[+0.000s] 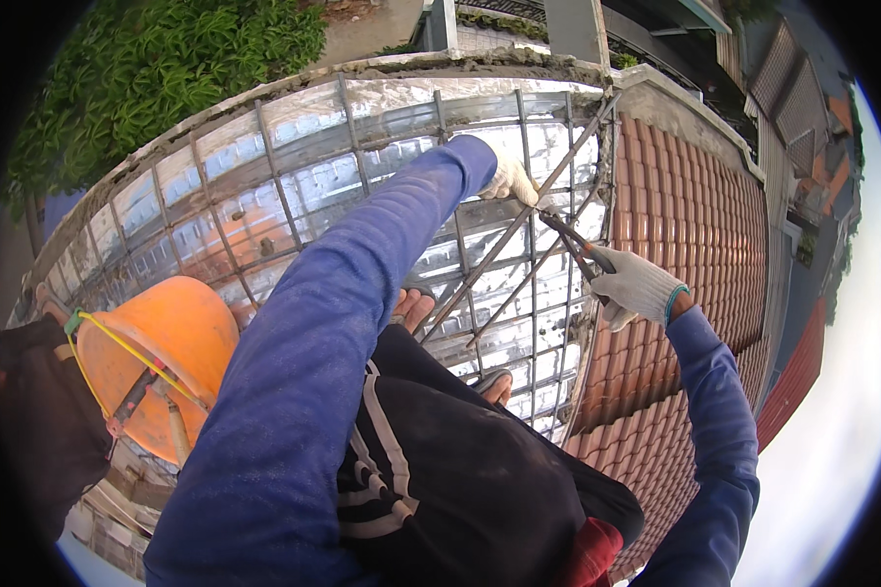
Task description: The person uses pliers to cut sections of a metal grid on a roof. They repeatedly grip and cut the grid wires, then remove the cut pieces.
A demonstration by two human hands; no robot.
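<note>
My left hand [507,178], in a whitish work glove, is closed at a crossing of the steel bars. Its fingertips meet a diagonal rebar [499,238]; whether they grip the bar or something thinner is hidden. A pair of dark pincers [576,247] is held in my gloved right hand [636,286], fingers wrapped round the handles. The jaws reach the diagonal bar close beside my left fingertips. Beneath both hands, a grid of rebar [276,186] lies over shiny ribbed metal sheeting [313,191].
At left is an orange bucket [181,318] with a yellow cord and handled tools. Beside it shows dark clothing [39,421], apparently another person's. My feet rest on the grid. A rough concrete edge [401,68] bounds the far side; brown roof tiles [680,215] lie at right, leafy plants [166,78] beyond.
</note>
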